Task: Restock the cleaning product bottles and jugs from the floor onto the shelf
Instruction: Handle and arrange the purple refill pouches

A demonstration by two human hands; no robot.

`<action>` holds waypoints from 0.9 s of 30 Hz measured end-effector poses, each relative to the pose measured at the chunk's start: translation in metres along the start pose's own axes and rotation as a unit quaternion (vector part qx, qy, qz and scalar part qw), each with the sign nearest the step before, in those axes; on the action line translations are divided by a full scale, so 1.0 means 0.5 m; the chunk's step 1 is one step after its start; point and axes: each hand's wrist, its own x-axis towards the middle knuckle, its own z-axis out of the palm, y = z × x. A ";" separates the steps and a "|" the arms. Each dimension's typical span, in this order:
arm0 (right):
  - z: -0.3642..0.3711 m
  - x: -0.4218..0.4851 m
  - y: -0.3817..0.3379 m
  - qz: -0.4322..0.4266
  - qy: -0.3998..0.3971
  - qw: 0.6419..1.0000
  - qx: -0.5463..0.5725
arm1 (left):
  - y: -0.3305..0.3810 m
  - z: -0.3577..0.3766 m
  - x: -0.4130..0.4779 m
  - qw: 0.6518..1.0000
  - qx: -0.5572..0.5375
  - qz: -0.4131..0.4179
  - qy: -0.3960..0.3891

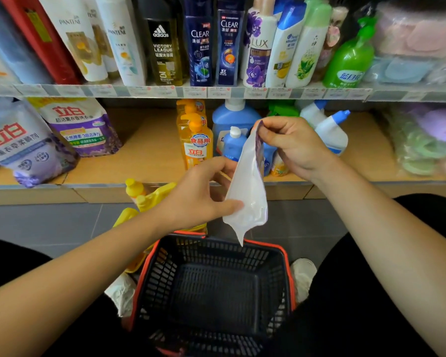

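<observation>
I hold a soft refill pouch (247, 191) upright in the air between both hands, above the far rim of the shopping basket (285, 256) and in front of the lower shelf (150, 150). Its plain white side faces me, and a strip of purple print shows along its upper right edge.

My right hand (294, 148) pinches the pouch's top corner between thumb and forefinger, with the other fingers curled in. My left hand (198, 197) grips the pouch lower down, thumb laid across the white face and fingers going behind it. The pouch's bottom tapers to a point just over the basket's orange-trimmed edge.

The black basket sits on the grey floor (49, 222) between my knees. To its left, yellow bottles (139, 194) stand on the floor against the shelf base, partly hidden by my left forearm.

Behind my hands, the lower shelf holds orange dish soap bottles (195, 140), a blue jug (232, 117) and a white bottle with a blue angled cap (331, 132). Two purple detergent bags (80, 124) lean at its left end. The upper shelf (216, 92) carries a row of shampoo bottles (200, 45).
</observation>
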 end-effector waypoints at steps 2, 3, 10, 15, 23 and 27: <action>0.001 0.001 -0.006 -0.007 0.014 1.000 -0.006 | -0.002 0.003 -0.007 1.000 0.011 0.010 -0.002; 0.001 0.002 -0.008 -0.011 0.019 1.000 -0.008 | -0.003 0.003 -0.009 1.000 0.016 0.017 -0.005; -0.009 0.010 -0.015 -0.020 0.029 0.999 0.017 | -0.010 0.017 -0.023 0.991 0.079 0.104 0.008; -0.008 0.011 -0.016 -0.017 0.021 0.998 0.051 | 0.001 0.026 -0.022 0.962 0.200 0.185 0.025; -0.016 0.010 -0.004 -0.001 0.040 0.996 0.075 | -0.006 0.030 -0.028 0.915 0.344 0.213 -0.006; -0.022 0.013 -0.002 0.003 0.050 0.997 0.067 | -0.013 0.028 -0.040 0.911 0.332 0.245 -0.019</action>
